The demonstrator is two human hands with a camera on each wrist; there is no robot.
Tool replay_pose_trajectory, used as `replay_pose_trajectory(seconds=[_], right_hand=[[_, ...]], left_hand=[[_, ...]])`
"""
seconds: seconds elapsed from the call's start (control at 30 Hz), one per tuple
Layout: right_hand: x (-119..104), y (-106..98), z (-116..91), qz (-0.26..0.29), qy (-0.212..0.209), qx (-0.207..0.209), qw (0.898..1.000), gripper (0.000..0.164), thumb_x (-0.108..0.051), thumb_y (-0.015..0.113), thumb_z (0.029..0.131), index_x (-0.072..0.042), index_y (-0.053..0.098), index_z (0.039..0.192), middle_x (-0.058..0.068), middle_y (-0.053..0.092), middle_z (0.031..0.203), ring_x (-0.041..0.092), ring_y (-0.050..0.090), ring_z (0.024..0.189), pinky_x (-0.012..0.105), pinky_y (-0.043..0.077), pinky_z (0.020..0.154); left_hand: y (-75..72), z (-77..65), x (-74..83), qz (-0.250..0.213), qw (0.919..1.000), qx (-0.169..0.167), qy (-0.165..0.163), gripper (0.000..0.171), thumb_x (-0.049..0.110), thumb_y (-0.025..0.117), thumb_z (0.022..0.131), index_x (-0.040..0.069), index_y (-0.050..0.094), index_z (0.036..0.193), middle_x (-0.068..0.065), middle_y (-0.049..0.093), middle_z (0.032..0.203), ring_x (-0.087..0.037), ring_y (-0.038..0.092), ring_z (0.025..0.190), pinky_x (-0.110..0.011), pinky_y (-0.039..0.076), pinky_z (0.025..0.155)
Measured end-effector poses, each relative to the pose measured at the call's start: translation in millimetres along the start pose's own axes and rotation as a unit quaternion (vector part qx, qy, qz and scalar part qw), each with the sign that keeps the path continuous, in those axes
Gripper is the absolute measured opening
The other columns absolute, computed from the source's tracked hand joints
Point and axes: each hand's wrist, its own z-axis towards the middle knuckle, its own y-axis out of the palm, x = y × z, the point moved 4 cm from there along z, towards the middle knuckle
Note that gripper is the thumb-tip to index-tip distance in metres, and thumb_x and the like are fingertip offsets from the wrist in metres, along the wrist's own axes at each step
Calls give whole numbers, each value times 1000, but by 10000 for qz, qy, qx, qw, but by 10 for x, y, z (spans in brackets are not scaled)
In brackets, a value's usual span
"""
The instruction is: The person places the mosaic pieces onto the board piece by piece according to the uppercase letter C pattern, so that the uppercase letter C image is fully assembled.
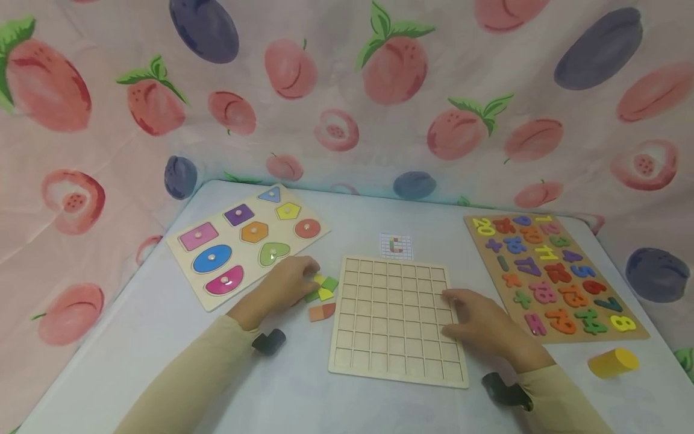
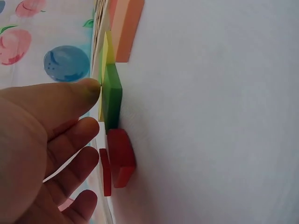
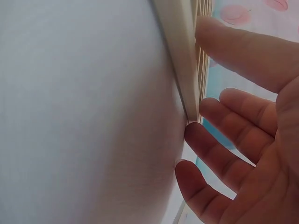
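My left hand (image 1: 284, 283) is over a small cluster of coloured pieces, left of a pale wooden grid board (image 1: 396, 320). Its thumb tip is by a green piece (image 2: 112, 95) and a yellow piece (image 2: 107, 51); nothing shows held. Red pieces (image 2: 121, 158) lie below its fingers in the left wrist view. An orange piece (image 1: 316, 313) lies nearer me. At the board's right edge is my right hand (image 1: 482, 322), thumb and fingers spread, with fingertips at the rim. The board's squares hold no pieces.
A small printed pattern card (image 1: 396, 246) lies behind the board. A shape puzzle (image 1: 206, 300) with knobbed pieces is at the back left. To the right are a number puzzle (image 1: 501, 289) and a yellow cylinder (image 1: 612, 363). Fruit-print cloth (image 1: 336, 60) hangs behind.
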Motion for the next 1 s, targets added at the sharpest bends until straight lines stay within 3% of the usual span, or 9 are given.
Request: replay_pose_trajectory(seconds=[0.57, 0.77, 1.0], right_hand=[[-19, 1, 10, -152, -40, 32, 9999, 72, -29, 83, 81, -3, 53, 141, 23, 48, 146, 46, 37, 137, 62, 29, 109], [29, -14, 40, -199, -80, 56, 9998, 64, -25, 78, 84, -7, 54, 140, 22, 48, 146, 46, 37, 137, 63, 29, 108], [62, -49, 63, -115, 47, 84, 9999, 61, -25, 77, 84, -10, 56, 139, 21, 57, 135, 45, 48, 128, 63, 38, 101]], left_hand=[[20, 58, -9, 56, 9999, -4, -154, 37, 22, 76, 89, 9, 67, 123, -5, 67, 118, -24, 59, 113, -40, 48, 98], [23, 83, -1, -48, 9999, -39, -152, 34, 14, 72, 90, 9, 67, 124, -6, 67, 119, -23, 59, 107, -41, 49, 96], [9, 104, -3, -172, 9993, -134, -318, 34, 12, 69, 92, 9, 66, 126, -7, 66, 122, -22, 58, 99, -32, 51, 80]])
